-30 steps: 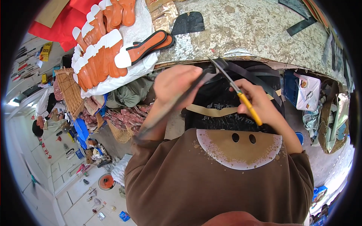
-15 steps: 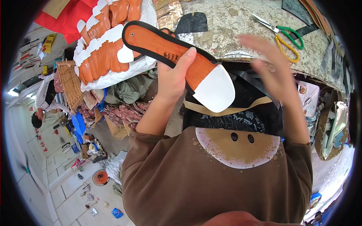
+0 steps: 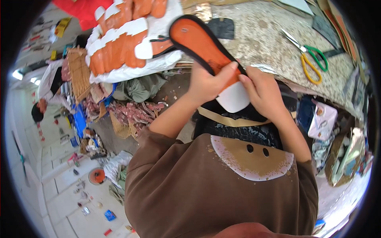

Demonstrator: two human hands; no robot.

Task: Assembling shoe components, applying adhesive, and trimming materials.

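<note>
Upon white sheeting [image 3: 160, 64], most orange pieces [image 3: 119, 54] are seemingly lying unedged, while both hands [image 3: 208, 84] [image 3: 263, 89] are grasping a black-edged insole [image 3: 200, 39].

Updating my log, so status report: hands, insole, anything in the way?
Left hand holding orange insole. Right hand at its edge by the white end, grip unclear. Nothing seen blocking; scissors aside on bench.

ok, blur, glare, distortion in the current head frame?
Head view: front edge of the workbench bowed by the fisheye, black rim around; lamp at far left flares white, lower right washed out; print on the held insole smeared, workbench texture streaky, probably motion blur.
</note>
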